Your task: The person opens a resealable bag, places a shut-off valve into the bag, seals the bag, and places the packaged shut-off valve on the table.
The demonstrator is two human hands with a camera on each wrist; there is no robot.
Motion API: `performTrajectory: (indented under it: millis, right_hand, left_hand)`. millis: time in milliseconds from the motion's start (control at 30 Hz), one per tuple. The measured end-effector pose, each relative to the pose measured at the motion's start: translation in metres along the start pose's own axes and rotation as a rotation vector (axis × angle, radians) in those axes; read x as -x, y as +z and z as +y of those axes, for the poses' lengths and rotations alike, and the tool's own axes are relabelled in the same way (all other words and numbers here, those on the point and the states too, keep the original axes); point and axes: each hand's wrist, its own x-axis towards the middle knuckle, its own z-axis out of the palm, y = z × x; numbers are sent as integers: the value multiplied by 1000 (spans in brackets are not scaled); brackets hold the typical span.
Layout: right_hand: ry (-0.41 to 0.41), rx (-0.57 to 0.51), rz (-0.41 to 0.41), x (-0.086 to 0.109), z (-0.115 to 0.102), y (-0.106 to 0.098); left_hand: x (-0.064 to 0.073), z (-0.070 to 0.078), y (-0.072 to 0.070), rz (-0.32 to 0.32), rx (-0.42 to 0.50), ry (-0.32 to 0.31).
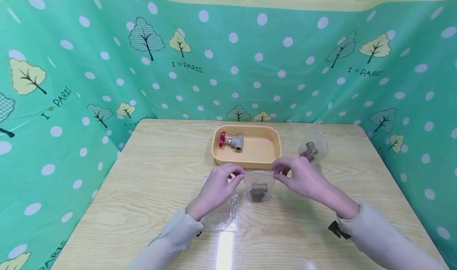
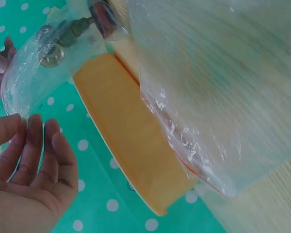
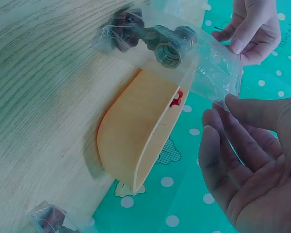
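Between the two hands hangs a clear zip bag (image 1: 264, 179) with a valve (image 3: 169, 48) inside, its red handle toward the bag's bottom. The left hand (image 1: 223, 184) pinches the bag's top corner between thumb and forefinger. At the opposite top corner the right hand (image 1: 299, 178) pinches the bag's edge the same way. In the right wrist view a red line runs along the bag's mouth. Under and beside the left hand, another clear bag (image 1: 228, 214) lies flat on the table; no valve shows in it.
Just behind the hands stands a tan tray (image 1: 260, 165), holding a grey valve with a red handle (image 1: 235, 142). To its right sits a second bagged valve (image 1: 311, 148). A green dotted cloth (image 1: 250, 71) encloses the wooden table (image 1: 143, 190) at the back and sides.
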Motion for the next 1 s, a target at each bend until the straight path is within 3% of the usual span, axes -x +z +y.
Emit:
performTrajectory:
  millis: [267,567,733,1000]
  right_hand:
    - [-5,8,31,1,2,2]
    - [-25,47,-7,0,-2,1]
    - [-87,98,-54,-8,-13,5]
    - [-202,208,-45,-27,-29,19]
  left_hand:
    - [0,-2,3,12,-103,81]
    - [0,3,4,17,-140,89]
    - [0,4,3,13,-136,83]
    - [0,3,5,16,-128,81]
